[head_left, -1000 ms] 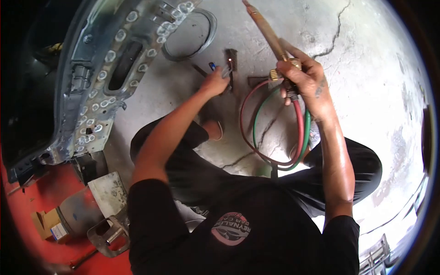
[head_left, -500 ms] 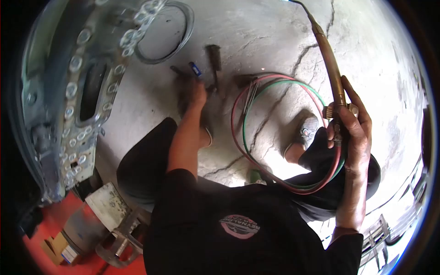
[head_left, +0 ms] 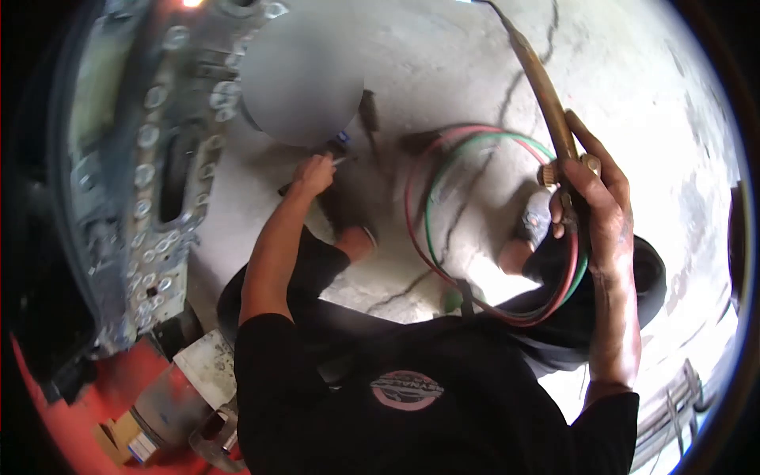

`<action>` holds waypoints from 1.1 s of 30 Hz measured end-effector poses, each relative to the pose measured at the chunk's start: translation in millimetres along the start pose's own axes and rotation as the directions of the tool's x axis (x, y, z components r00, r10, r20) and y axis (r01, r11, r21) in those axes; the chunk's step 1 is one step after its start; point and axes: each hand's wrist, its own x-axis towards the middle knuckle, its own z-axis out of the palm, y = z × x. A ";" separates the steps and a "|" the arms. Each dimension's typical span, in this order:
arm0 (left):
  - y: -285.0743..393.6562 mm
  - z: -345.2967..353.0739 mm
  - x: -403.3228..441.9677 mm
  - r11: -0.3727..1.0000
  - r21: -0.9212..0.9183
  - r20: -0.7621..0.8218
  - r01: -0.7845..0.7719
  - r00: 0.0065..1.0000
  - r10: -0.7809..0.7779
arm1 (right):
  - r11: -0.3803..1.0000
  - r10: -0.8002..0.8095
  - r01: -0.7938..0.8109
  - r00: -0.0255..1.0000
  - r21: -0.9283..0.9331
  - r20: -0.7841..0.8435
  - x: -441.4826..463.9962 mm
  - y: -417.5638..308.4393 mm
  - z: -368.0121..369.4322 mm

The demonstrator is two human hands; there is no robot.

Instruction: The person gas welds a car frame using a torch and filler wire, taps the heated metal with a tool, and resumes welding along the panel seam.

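My right hand [head_left: 606, 186] is wrapped round a brass gas torch [head_left: 545, 91] near its valve knobs. The torch points up and away, with a small bluish-white glow at its tip, cut by the top edge. Red and green hoses [head_left: 475, 134] run from its base and loop over the floor and my thigh. Low over the floor, my left hand [head_left: 315, 174] is closed, and a thin pale piece sticks out beside its fingers; what it is, I cannot make out. Just beyond lies a small blue-labelled object [head_left: 342, 138], with a dark brush [head_left: 369, 111] to its right.
A bare metal vehicle panel [head_left: 150, 182] with ringed weld spots stands on the left, an orange glow at its top. Below it are a red surface [head_left: 59, 388] and a cardboard box [head_left: 123, 435]. A grey blur hides the floor beyond my left hand.
My left hand has drawn back to the left from beside the blue-labelled object, and a pale piece now shows at its fingers. The torch has shifted slightly left in view.
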 end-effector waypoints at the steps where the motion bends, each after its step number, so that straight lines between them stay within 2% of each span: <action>1: 8.7 -23.7 -10.5 0.998 -0.015 -0.001 0.062 0.998 -0.062 | 1.000 -0.005 0.005 1.000 0.020 0.001 -4.5 -6.1 3.0; 2: 13.8 -43.9 -22.1 0.991 -0.031 -0.008 0.128 0.992 -0.128 | 0.998 -0.022 0.022 1.000 0.055 0.010 -7.9 -6.2 1.3; 4: 13.9 -72.5 -40.1 0.961 -0.246 -0.229 0.123 0.956 -0.181 | 0.995 -0.040 0.039 0.999 0.093 0.016 -15.7 -9.8 -1.2; 7: 21.8 -126.5 -66.3 0.888 -0.455 -0.461 -0.062 0.870 -0.175 | 0.985 -0.057 0.051 0.998 0.163 0.033 -24.1 -16.3 -2.8; 10: 44.5 -185.5 -99.4 0.862 -0.453 -0.673 -0.227 0.721 -0.164 | 0.986 -0.078 0.068 0.995 0.153 0.055 -31.2 -20.8 -8.0; 13: 41.1 -222.7 -100.1 0.963 -0.139 -0.879 -0.233 0.477 -0.011 | 0.983 -0.107 0.097 0.993 0.156 0.057 -32.2 -21.9 -8.8; 16: 52.3 -253.6 -105.3 0.999 -0.042 -0.880 -0.008 0.475 -0.033 | 0.983 -0.108 0.097 0.992 0.159 0.064 -33.6 -18.8 -10.8; 17: 54.7 -260.9 -101.2 0.992 -0.103 -0.864 0.069 0.488 -0.124 | 0.982 -0.106 0.095 0.992 0.163 0.064 -34.0 -18.4 -11.9; 20: 52.3 -275.6 -93.9 0.974 -0.140 -0.856 0.176 0.472 -0.208 | 0.986 -0.109 0.101 0.993 0.134 0.054 -37.6 -22.6 -11.6; 23: 28.5 -268.2 -76.7 0.987 -0.034 -0.932 0.159 0.352 -0.088 | 0.986 -0.113 0.106 0.992 0.129 0.052 -39.3 -22.5 -14.6; 26: 20.2 -268.7 -76.0 0.994 0.029 -0.950 0.104 0.313 -0.005 | 0.986 -0.112 0.106 0.993 0.125 0.041 -37.2 -20.5 -16.4; 29: 16.7 -278.6 -79.8 0.992 0.027 -0.935 0.122 0.353 -0.018 | 0.987 -0.107 0.102 0.994 0.128 0.037 -34.7 -20.8 -14.8; 32: 15.0 -283.3 -72.1 0.979 -0.030 -0.926 0.202 0.362 -0.103 | 0.988 -0.097 0.091 0.994 0.128 0.045 -35.5 -21.8 -12.1; 33: 14.7 -281.6 -71.4 0.982 -0.012 -0.933 0.190 0.351 -0.079 | 0.988 -0.095 0.088 0.994 0.130 0.046 -35.8 -22.3 -11.5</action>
